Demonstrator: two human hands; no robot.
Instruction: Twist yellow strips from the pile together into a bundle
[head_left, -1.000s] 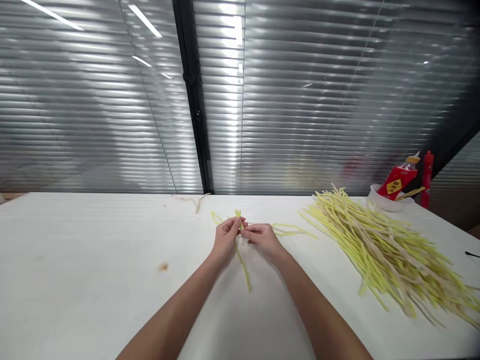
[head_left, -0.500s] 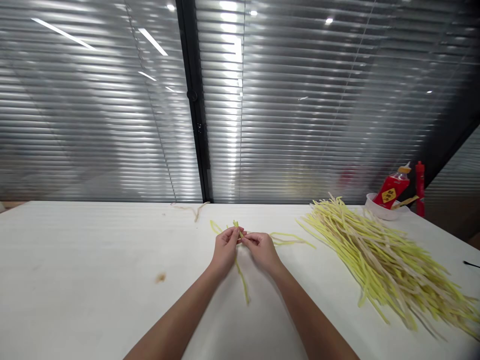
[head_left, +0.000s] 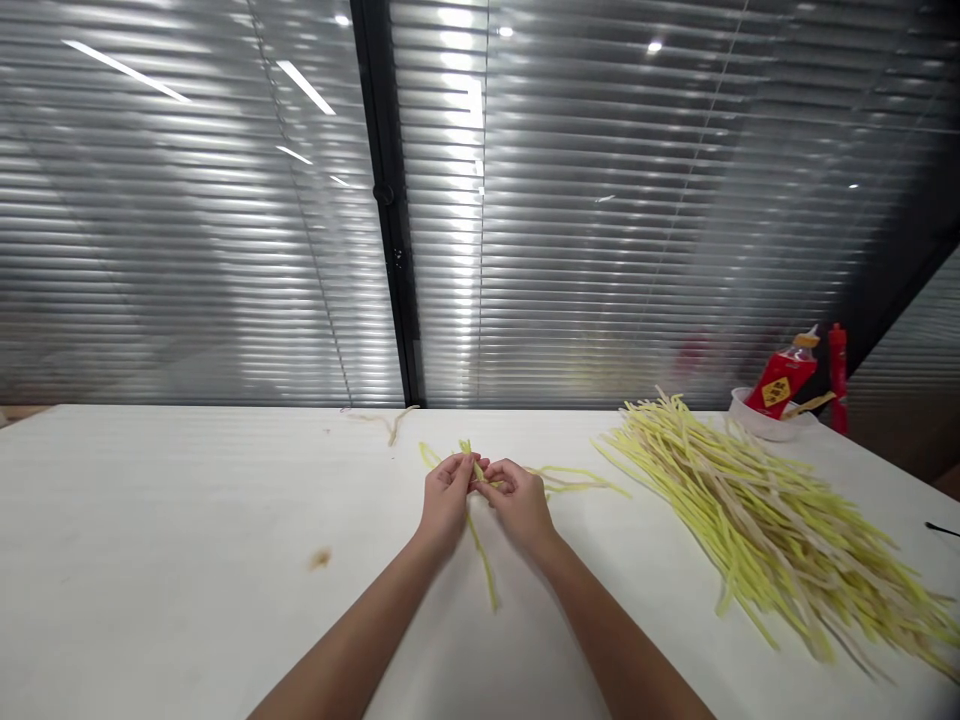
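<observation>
Yellow-green fuzzy strips (head_left: pixel 484 565), like pipe cleaners, are pinched between my two hands over the middle of the white table. My left hand (head_left: pixel 448 495) grips them near their upper ends, which stick up past the thumb. Close against it, the fingers of my right hand (head_left: pixel 517 495) pinch the same strips from the right. One tail hangs toward me between the wrists. Other strips (head_left: pixel 585 480) stretch out to the right behind my right hand, and a loop (head_left: pixel 427 453) shows at the left. The exact crossing of the strips is hidden by my fingers.
A large pile of yellow and beige strips (head_left: pixel 735 510) spreads over the right side of the table (head_left: pixel 187 560). Behind it, a white bowl (head_left: pixel 765 425) holds a red bottle (head_left: pixel 784 380). Beige scraps (head_left: pixel 394 428) lie near the back edge, below the window blinds (head_left: pixel 585 250).
My right fingers have shifted slightly and opened a small gap from the left hand, with a bit more strip showing between them. The left hand has moved a little left.
</observation>
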